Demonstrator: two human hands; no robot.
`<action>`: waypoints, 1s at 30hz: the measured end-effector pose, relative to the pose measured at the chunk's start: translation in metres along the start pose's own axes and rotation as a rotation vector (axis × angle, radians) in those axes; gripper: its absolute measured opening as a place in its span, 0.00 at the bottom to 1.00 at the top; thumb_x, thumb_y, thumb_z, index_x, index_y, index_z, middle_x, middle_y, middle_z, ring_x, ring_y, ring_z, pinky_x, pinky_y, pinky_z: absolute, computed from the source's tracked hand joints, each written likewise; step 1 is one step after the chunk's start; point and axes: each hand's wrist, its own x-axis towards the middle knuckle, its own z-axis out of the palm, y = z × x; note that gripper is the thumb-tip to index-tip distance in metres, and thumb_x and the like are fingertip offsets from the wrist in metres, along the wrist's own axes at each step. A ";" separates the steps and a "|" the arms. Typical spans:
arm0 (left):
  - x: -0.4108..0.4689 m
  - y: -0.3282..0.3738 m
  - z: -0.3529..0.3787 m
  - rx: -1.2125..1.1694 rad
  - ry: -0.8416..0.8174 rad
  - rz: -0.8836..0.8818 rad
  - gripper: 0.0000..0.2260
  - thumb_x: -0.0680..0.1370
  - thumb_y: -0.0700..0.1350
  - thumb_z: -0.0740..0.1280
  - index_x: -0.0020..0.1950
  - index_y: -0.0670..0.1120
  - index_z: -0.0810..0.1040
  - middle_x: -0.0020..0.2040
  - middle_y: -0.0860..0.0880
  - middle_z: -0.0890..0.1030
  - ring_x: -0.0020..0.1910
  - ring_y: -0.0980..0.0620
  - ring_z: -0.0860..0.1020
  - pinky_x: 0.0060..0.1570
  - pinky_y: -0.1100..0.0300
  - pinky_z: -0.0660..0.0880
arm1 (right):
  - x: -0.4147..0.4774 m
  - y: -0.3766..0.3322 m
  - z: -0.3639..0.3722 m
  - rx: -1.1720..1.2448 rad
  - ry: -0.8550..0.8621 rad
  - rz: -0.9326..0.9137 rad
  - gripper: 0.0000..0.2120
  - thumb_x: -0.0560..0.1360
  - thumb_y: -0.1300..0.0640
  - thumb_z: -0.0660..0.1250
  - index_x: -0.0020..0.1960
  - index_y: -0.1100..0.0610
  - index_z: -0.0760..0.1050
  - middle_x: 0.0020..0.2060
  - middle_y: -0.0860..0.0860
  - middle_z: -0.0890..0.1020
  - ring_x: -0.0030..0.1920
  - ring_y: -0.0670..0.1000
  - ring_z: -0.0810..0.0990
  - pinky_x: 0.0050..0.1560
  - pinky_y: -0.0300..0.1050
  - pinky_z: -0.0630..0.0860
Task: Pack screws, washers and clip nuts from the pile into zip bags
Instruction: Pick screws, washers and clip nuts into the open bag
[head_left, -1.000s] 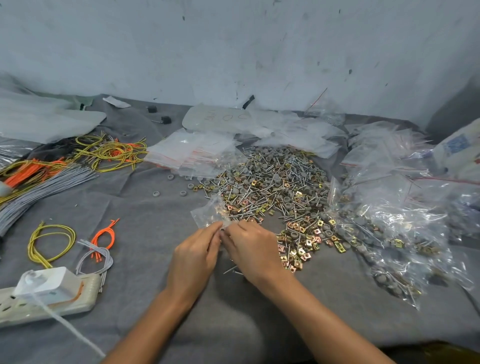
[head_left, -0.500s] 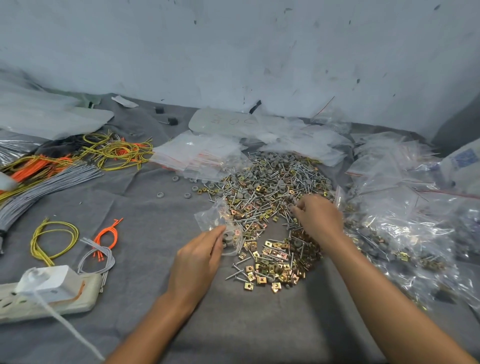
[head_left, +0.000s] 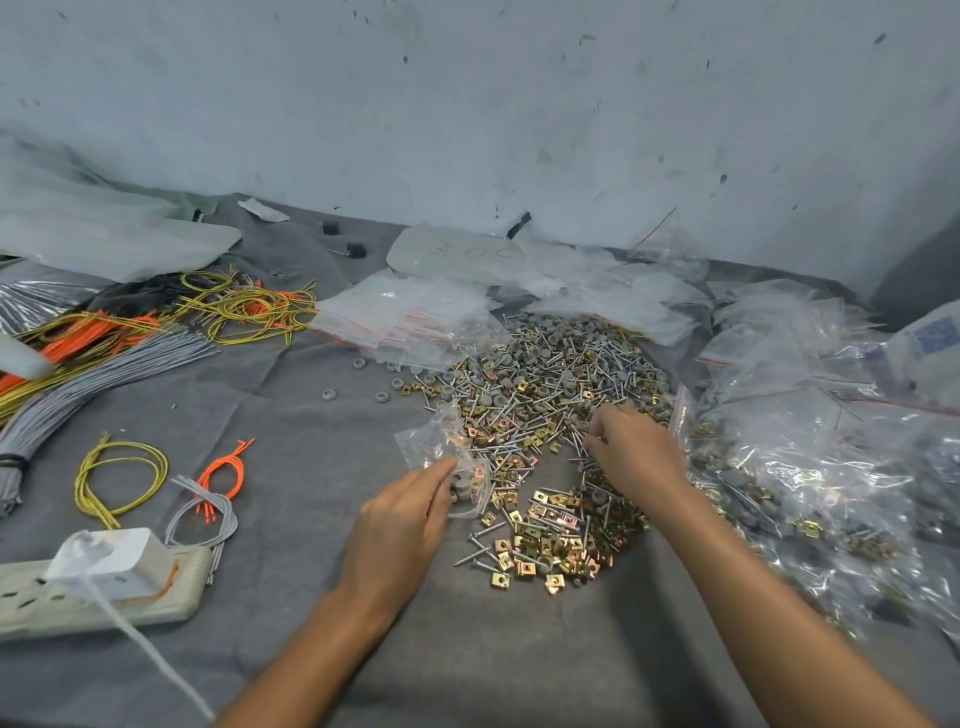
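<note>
A pile of screws, grey washers and gold clip nuts (head_left: 545, 384) covers the middle of the grey cloth. My left hand (head_left: 402, 519) holds a small clear zip bag (head_left: 447, 457) at the pile's left edge; grey washers and a clip nut show inside it. My right hand (head_left: 634, 452) is on the pile's right part, fingers curled and pinching at screws; exactly what it holds is hidden. A loose patch of clip nuts (head_left: 550, 540) lies between my hands.
A stack of unfilled zip bags (head_left: 410, 317) lies behind the pile. Filled bags (head_left: 810, 467) are heaped at the right. Yellow, orange and grey wire bundles (head_left: 124, 338) lie at the left, and a white power strip (head_left: 98, 587) sits near the front left.
My right hand left the bag and my left hand, reached right and forward into the pile, and now picks at screws there. My left hand stays with the bag.
</note>
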 end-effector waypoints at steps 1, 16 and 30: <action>0.000 0.000 0.000 -0.002 -0.001 -0.001 0.14 0.77 0.38 0.73 0.63 0.43 0.83 0.57 0.49 0.85 0.52 0.51 0.84 0.51 0.55 0.82 | -0.005 -0.004 -0.003 0.045 0.020 -0.006 0.06 0.81 0.52 0.64 0.45 0.47 0.70 0.45 0.44 0.76 0.47 0.48 0.76 0.48 0.48 0.75; 0.000 0.000 0.004 0.014 0.009 -0.030 0.12 0.77 0.41 0.68 0.60 0.42 0.84 0.55 0.47 0.86 0.50 0.48 0.84 0.51 0.58 0.75 | -0.083 -0.106 0.035 0.230 0.088 -0.400 0.08 0.82 0.49 0.62 0.52 0.52 0.76 0.49 0.48 0.81 0.52 0.54 0.78 0.46 0.51 0.73; 0.002 0.000 0.001 -0.022 0.031 -0.069 0.11 0.79 0.38 0.70 0.61 0.43 0.83 0.55 0.48 0.85 0.50 0.48 0.85 0.49 0.54 0.80 | -0.104 -0.069 0.023 0.352 0.204 -0.278 0.04 0.79 0.54 0.68 0.51 0.50 0.81 0.43 0.45 0.83 0.44 0.50 0.80 0.43 0.48 0.76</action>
